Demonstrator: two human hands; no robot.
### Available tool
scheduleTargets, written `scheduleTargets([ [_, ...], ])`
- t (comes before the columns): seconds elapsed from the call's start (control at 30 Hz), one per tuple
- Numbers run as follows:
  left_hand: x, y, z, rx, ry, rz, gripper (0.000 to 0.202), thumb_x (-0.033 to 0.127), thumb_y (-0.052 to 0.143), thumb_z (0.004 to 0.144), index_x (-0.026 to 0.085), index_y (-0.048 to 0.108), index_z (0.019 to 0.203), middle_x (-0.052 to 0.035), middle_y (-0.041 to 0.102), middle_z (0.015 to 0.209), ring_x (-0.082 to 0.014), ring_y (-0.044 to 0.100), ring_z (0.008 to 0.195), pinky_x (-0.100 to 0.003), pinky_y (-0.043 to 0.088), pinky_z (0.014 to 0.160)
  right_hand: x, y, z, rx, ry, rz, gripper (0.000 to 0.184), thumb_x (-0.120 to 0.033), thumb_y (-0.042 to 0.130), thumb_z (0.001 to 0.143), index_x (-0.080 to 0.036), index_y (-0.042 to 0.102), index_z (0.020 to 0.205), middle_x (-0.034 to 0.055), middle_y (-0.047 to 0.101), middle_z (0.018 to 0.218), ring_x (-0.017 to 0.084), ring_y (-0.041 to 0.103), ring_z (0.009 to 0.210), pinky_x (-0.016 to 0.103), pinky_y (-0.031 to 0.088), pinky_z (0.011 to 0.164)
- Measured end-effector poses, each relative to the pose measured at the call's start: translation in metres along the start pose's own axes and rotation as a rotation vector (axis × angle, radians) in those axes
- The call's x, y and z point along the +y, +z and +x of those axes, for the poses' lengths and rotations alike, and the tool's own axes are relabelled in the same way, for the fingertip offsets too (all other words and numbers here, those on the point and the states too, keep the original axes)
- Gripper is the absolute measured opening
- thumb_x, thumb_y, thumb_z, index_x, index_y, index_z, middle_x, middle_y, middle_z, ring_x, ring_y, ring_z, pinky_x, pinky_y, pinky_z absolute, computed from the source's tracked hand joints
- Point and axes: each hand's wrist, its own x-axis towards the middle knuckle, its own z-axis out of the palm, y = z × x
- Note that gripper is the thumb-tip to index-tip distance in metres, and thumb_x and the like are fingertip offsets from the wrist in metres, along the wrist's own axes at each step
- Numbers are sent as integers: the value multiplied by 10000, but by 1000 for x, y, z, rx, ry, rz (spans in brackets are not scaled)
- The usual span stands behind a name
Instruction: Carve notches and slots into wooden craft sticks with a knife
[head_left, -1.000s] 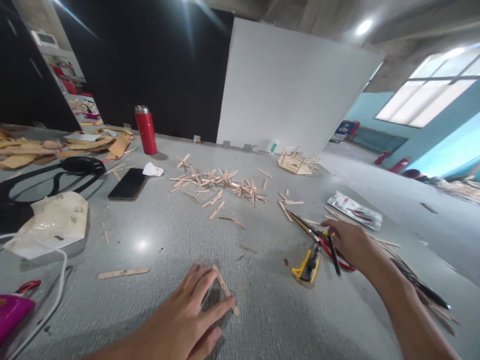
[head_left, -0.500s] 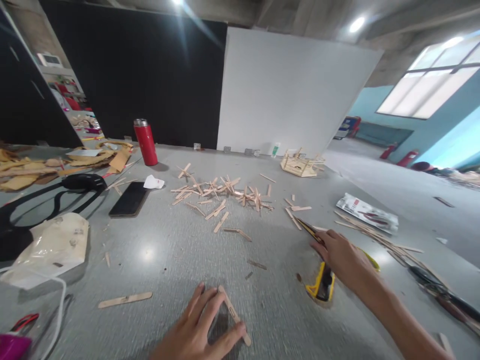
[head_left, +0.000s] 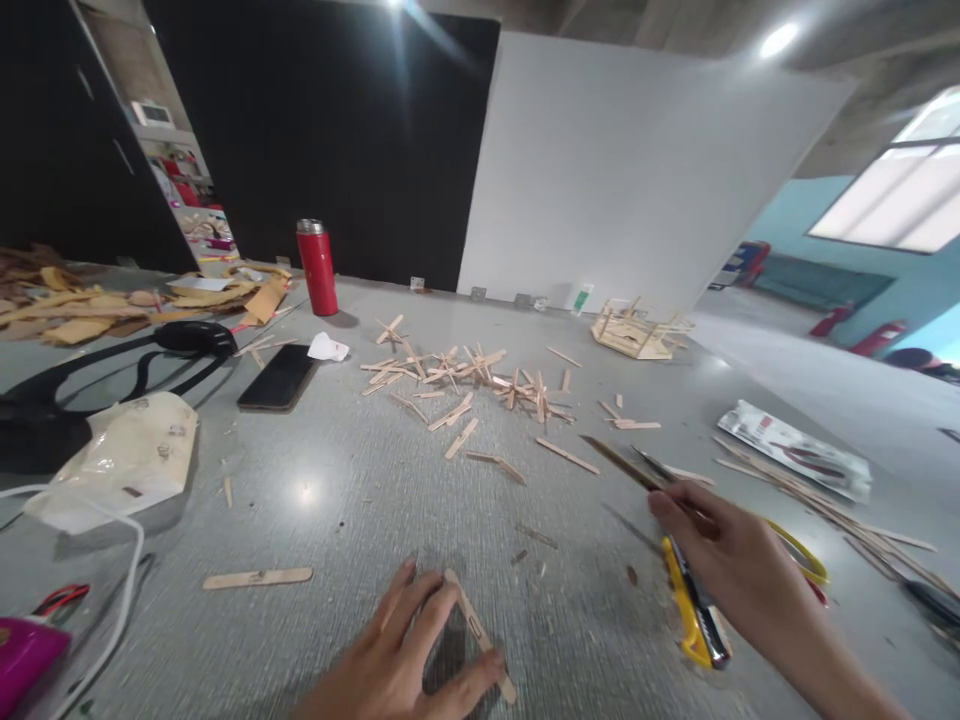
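My left hand (head_left: 409,640) rests at the front of the table, thumb and fingers pressed on the two ends of a wooden craft stick (head_left: 474,625) that has a small rectangular mark. My right hand (head_left: 731,545) is closed round a slim, brownish pointed tool (head_left: 619,463), its tip raised over the table; the grip end is hidden in the hand. Just beyond the fingers shows a grey pointed blade (head_left: 651,460). Beneath the hand lies a yellow utility knife (head_left: 686,605), with a yellow loop handle (head_left: 799,550) beside the wrist. Another craft stick (head_left: 257,579) lies left of my left hand.
Loose sticks (head_left: 465,370) are piled mid-table, a small stick-built frame (head_left: 637,332) behind them. On the left are a red bottle (head_left: 317,268), a phone (head_left: 277,377), black straps (head_left: 112,385) and a white cable (head_left: 135,570). A white packet (head_left: 795,450) and long thin sticks (head_left: 817,500) lie right.
My right hand has lifted the brownish tool, separating it from the grey blade, and a shadow shows below it. My left hand stays on the craft stick. The view has shifted slightly.
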Motion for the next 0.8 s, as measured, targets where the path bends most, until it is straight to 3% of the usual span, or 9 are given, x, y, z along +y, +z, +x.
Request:
scheduleTargets([
  [0.2, -2, -1, 0, -35, 9, -9, 541, 315, 583, 998, 482, 419, 1486, -75, 500, 1429, -375, 485, 1358, -551, 540, 1003, -29, 6, -19, -77, 19, 198, 443, -580, 448, 961, -240, 574, 706, -30, 450, 538, 146, 403, 475, 287, 324, 452],
  [0.37, -7, -1, 0, -46, -5, -48, 477, 373, 552, 1007, 505, 450, 1454, -27, 546, 1403, -328, 520, 1341, -512, 557, 1013, -31, 9, -24, -118, -27, 301, 422, -573, 476, 953, -239, 607, 732, 16, 597, 697, 183, 530, 664, 281, 411, 577],
  [0.67, -8, -1, 2, -55, -7, -23, 460, 379, 552, 1004, 518, 466, 1435, -15, 554, 1388, -321, 530, 1328, -484, 576, 998, -38, 13, -27, -173, -45, 355, 398, -530, 511, 948, -229, 605, 704, 2, 562, 643, 169, 513, 625, 274, 398, 556],
  [0.8, -13, -8, 6, -69, 102, 7, 494, 390, 581, 989, 456, 457, 1463, -63, 522, 1393, -340, 512, 1323, -519, 557, 1006, -41, 13, -28, -165, -28, 393, 367, -554, 543, 925, -223, 694, 972, 26, 657, 757, 191, 606, 703, 273, 460, 581],
])
